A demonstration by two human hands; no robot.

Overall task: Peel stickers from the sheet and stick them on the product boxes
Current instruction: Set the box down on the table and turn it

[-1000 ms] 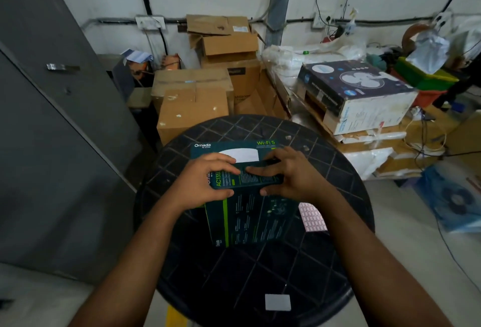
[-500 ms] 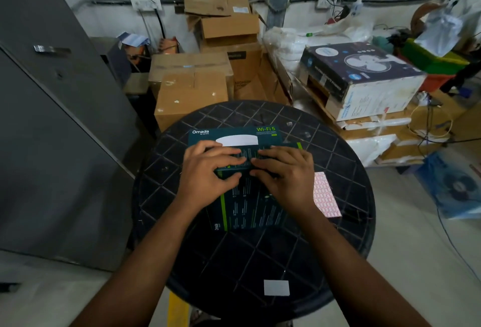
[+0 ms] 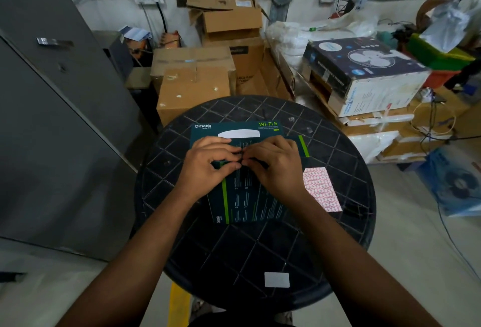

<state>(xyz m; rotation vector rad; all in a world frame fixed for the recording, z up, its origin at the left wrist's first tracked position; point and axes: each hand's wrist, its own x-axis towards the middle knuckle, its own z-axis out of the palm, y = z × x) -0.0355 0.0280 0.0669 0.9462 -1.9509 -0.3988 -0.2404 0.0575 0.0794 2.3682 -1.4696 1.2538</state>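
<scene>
Mid-frame, the left hand (image 3: 208, 162) and right hand (image 3: 273, 164) cover the middle of the near box (image 3: 250, 201), and their fingertips meet over a spot too small to tell whether a sticker is pinched there. The far box (image 3: 234, 129) shows only its top strip. The box print is too fine to read. The right wrist hides the left edge of the sticker sheet (image 3: 322, 188). The lower frame edge cuts off both forearms. At upper right, the green tray (image 3: 437, 53) is blurred.
</scene>
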